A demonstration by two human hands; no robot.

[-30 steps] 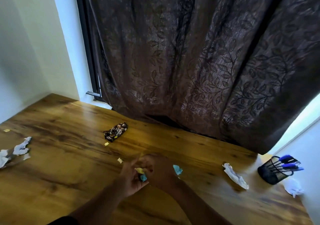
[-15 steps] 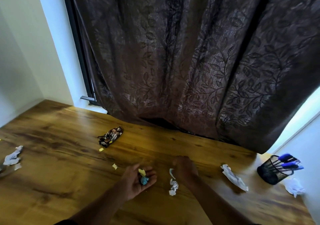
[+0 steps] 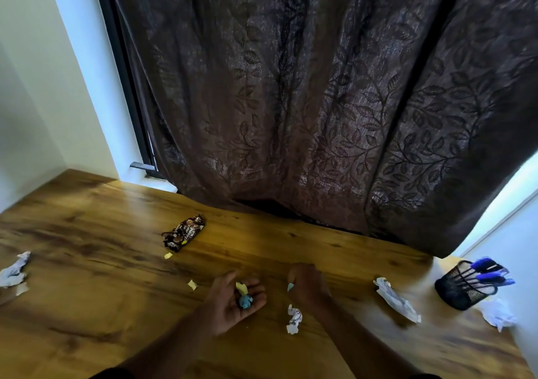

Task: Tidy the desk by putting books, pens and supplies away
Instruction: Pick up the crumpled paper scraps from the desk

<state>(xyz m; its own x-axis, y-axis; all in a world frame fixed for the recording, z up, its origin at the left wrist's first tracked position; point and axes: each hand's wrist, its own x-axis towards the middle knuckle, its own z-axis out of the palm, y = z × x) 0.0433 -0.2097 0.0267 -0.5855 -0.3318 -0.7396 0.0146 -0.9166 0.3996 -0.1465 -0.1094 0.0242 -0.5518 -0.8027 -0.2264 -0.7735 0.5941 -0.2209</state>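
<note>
Since the hands were pressed together over the scraps a second earlier, they had drawn apart in the head view. The left hand (image 3: 233,300) now lay palm up just above the desk (image 3: 87,262), fingers loosely cupped, carrying a blue crumpled scrap (image 3: 245,301) and a yellow scrap (image 3: 240,287) in the palm. The right hand (image 3: 308,287) had moved right and hung knuckles-up, fingers curled; a sliver of light-blue scrap (image 3: 290,287) showed at its fingertips, apparently pinched, though blur made the hold uncertain. A white crumpled paper (image 3: 294,319), not visible a second earlier under the hands, lay on the desk near the right wrist.

Judgement: litter collection was under way, with one hand serving as a tray and the other picking. Much remained: a snack wrapper (image 3: 184,233) farther out on the left, two yellow bits (image 3: 192,284) near it, white paper wads (image 3: 14,269) at the far left edge, a long white wrapper (image 3: 397,300) on the right, and another white wad (image 3: 496,314) beside the mesh pen holder (image 3: 463,288), which already held blue pens (image 3: 489,271).

Hidden or unclear: the right palm faced down, so anything else held there could not be seen. The left wads were cut by the frame edge. A dark curtain (image 3: 320,102) covered the far desk edge. No books appeared in view.
</note>
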